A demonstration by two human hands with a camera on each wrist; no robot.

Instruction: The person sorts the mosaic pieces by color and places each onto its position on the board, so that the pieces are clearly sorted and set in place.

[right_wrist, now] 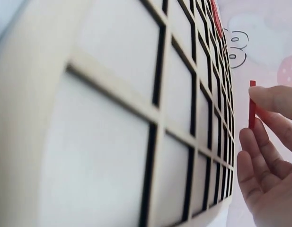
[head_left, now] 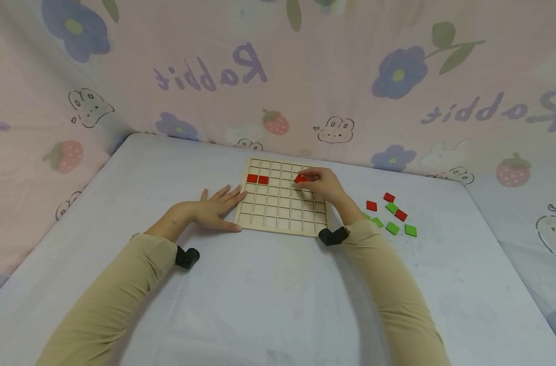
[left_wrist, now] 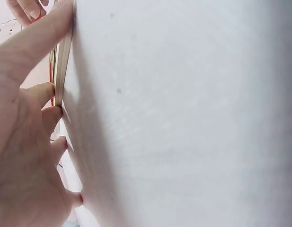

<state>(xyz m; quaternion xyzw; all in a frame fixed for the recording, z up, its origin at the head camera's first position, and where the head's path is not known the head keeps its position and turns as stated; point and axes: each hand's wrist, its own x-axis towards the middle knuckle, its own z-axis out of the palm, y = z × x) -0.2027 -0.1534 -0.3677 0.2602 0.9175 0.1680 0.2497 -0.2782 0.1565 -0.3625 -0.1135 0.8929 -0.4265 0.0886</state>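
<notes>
A wooden grid board [head_left: 282,230] lies on the table, with two red square tiles [head_left: 263,180] side by side in cells at its left, in the second row from the far edge. My right hand [head_left: 325,185] is over the board's far right part and pinches another red tile [right_wrist: 252,105] between thumb and fingers. In the right wrist view that tile is held on edge, apart from the grid. My left hand [head_left: 213,209] lies with straight, spread fingers at the board's left edge; thumb and fingertips touch the edge.
Right of the board lie loose square tiles: several green ones [head_left: 392,228] and red ones, such as the red tile [head_left: 371,206] nearest the board. One green tile is partly hidden by the right sleeve [head_left: 383,274]. A patterned cloth [head_left: 296,86] hangs behind the white-covered table [head_left: 259,300].
</notes>
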